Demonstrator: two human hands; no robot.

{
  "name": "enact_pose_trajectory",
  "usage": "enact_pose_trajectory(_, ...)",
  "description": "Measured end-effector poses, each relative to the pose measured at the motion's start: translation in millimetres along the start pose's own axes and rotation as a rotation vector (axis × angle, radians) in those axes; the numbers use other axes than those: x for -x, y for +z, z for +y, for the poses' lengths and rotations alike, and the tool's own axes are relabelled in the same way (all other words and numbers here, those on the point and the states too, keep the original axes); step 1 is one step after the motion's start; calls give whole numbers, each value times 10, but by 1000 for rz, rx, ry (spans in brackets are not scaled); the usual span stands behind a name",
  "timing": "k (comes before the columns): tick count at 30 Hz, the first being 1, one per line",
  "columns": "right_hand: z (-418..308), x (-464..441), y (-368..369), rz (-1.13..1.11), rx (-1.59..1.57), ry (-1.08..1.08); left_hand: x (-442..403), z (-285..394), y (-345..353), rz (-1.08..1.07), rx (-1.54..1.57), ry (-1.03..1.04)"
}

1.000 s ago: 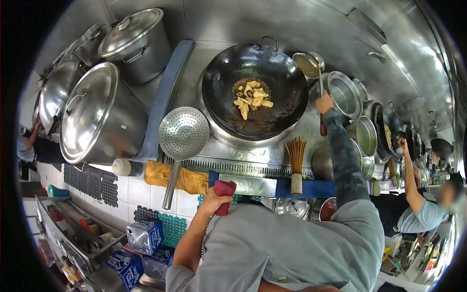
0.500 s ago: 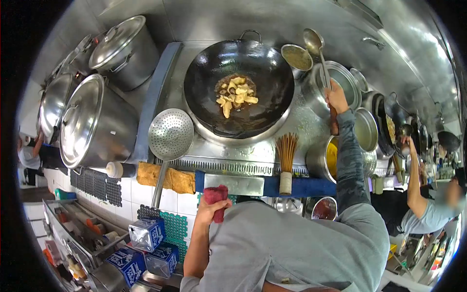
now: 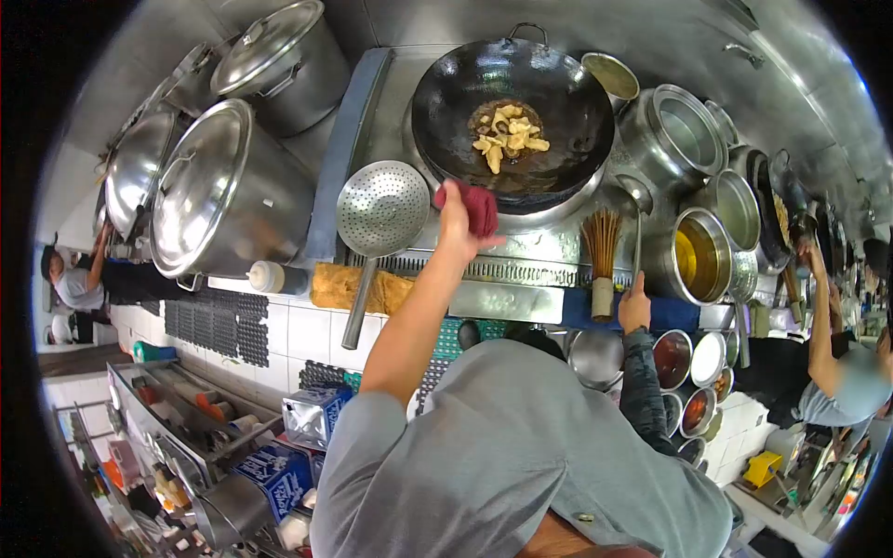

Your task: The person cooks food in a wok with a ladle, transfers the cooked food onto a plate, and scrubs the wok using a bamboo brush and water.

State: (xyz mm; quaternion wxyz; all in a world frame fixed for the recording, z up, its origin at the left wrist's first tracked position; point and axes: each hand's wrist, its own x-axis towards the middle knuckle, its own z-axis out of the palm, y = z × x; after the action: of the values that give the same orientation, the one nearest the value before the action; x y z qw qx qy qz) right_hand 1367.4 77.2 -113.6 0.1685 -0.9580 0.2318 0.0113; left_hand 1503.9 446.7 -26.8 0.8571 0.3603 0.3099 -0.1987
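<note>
Head camera: the black wok [image 3: 453, 116] sat on the stove straight ahead, pale food pieces [image 3: 510, 137] in dark sauce at its bottom, its 1 visible loop handle [image 3: 530, 28] on the far rim. Beside its near rim, the left hand [image 3: 454, 223] held a red cloth [image 3: 482, 212] bunched between thumb and fingers; of the 2 hands, it was the nearer, with the wok just beyond it, ahead and slightly right. Lower and further right, the right hand [image 3: 635, 309] had its fingers wrapped around the handle end of a ladle [image 3: 636, 193], whose long axis ran forward, away from the body, to a bowl right of the wok. Whether that bowl touched the metal stove top [image 3: 558, 249] could not be told. A perforated skimmer [image 3: 382, 209] lay left of the cloth, and a bamboo brush [image 3: 603, 246] stood between the wok and the right hand. Outward, 2 large lidded pots [image 3: 209, 191] [image 3: 270, 46] flanked the left, open pots [image 3: 721, 270] crowded the right, and another person [image 3: 823, 400] worked along the right side of the tiled kitchen.
</note>
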Motion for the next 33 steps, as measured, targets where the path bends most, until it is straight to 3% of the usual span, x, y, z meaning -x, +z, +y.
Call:
enact_pose_trajectory(1, 12, 30, -3, -15, 29, 38, -68, 118, 181, 59, 52, -59)
enact_pose_trajectory(3, 54, 54, 3, -19, 101, -21, -275, 117, 283, 45, -148, -20)
enact_pose_trajectory(7, 117, 19, -9, -48, 211, 52, -674, -12, 120, -4, -32, -133)
enact_pose_trajectory(9, 18, 69, -179, -33, 137, 88, -536, -116, 180, 90, 56, -82)
enact_pose_trajectory(10, 16, 55, -238, -28, 150, 73, -423, -193, 33, -50, 86, -109)
enact_pose_trajectory(11, 39, 59, -294, -32, 167, 55, -5, -240, 81, 35, 141, -169)
enact_pose_trajectory(13, 76, 45, -386, -22, 178, 33, 712, -207, 119, -23, 39, -182)
enact_pose_trajectory(17, 141, 29, -288, -30, 156, 32, 607, 63, 361, 61, 59, -191)
enact_pose_trajectory(21, 136, -21, -72, -1, 146, 33, -357, -189, -20, -8, 68, 8)
enact_pose_trajectory(23, 96, 21, -87, -13, 86, 44, -416, -456, -544, -194, 76, -10)
enact_pose_trajectory(25, 77, 203, -149, -12, -14, 49, 75, -740, -758, -27, 73, -10)
enact_pose_trajectory(27, 79, 384, -130, 17, -81, 64, 247, -787, -745, -126, 43, -40)
enact_pose_trajectory(28, 73, 454, -112, 68, -176, 57, -36, -808, -855, -394, 163, -30)
enact_pose_trajectory(29, 1, 486, -154, 99, -214, 42, -18, -631, -495, -219, 134, -20)
enact_pose_trajectory(33, -196, 597, -564, 125, -300, 0, -135, -322, 119, 19, 104, 29)
